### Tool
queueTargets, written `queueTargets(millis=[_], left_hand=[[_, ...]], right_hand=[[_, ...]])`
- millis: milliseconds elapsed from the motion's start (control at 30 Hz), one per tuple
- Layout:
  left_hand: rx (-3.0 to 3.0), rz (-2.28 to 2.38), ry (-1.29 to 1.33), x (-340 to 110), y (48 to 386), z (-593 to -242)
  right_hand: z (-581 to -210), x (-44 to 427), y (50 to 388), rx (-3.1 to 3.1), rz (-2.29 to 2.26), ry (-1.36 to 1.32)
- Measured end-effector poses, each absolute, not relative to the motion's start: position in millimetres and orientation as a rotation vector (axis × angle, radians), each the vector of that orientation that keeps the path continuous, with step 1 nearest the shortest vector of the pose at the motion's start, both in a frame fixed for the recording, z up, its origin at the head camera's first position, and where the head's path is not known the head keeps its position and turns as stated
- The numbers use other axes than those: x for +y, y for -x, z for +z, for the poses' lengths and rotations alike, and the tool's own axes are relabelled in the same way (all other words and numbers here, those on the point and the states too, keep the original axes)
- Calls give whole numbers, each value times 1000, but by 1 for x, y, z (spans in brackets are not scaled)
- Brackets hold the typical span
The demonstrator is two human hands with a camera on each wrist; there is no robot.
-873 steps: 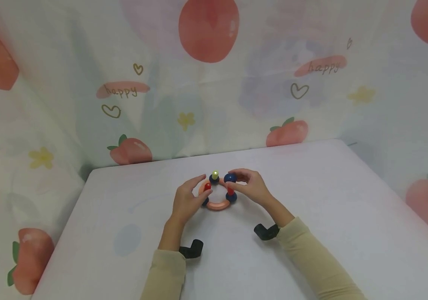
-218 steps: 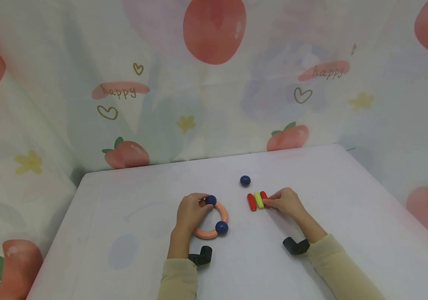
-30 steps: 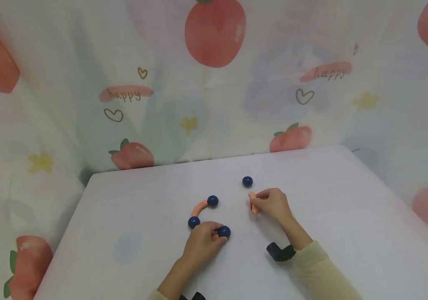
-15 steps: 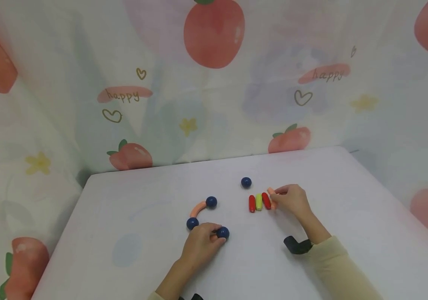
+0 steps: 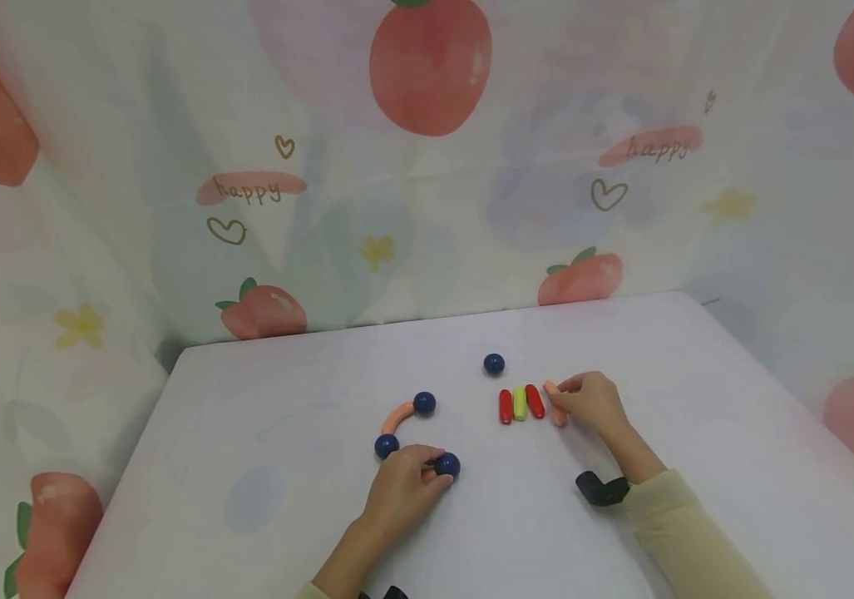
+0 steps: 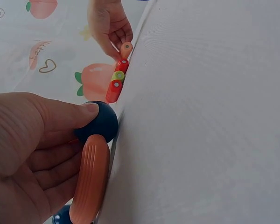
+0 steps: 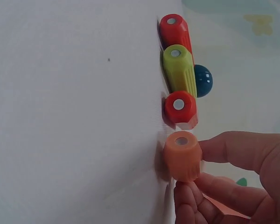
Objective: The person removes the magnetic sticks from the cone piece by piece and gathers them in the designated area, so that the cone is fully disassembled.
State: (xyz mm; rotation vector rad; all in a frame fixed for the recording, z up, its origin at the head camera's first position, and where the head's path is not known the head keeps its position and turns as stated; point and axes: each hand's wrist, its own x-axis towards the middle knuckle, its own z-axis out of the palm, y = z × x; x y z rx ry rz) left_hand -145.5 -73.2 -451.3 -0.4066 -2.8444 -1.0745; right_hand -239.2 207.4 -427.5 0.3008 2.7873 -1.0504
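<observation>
My left hand (image 5: 402, 492) pinches a dark blue ball (image 5: 447, 466) low on the table. In the left wrist view an orange curved stick (image 6: 90, 179) joins that ball and runs back toward another blue ball. Beyond that hand, a second orange curved stick (image 5: 397, 417) links two blue balls (image 5: 424, 403). With thumb and fingers, my right hand (image 5: 594, 405) holds a loose orange stick (image 7: 183, 158) at the right end of a row of short sticks: red (image 5: 505, 407), yellow-green (image 5: 520, 403) and red (image 5: 535, 401). Silvery discs show on their ends.
A lone blue ball (image 5: 494, 364) lies behind the row of sticks. The white table (image 5: 307, 524) meets a fruit-print cloth (image 5: 427, 208) along its back edge. Black wrist devices (image 5: 602, 488) sit on both forearms.
Earlier the orange pieces and balls formed a ring with sticks standing on it; now the ring is open. Lately my right hand carried an orange stick rightward past the row; my left hand stayed put.
</observation>
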Motion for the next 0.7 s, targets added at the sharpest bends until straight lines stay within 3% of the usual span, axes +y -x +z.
queueTargets(millis=[700], left_hand=[[-2862,-1040,461,-77,145,-449]], right_hand=[[-432,210,238,2887,-1104,-303]])
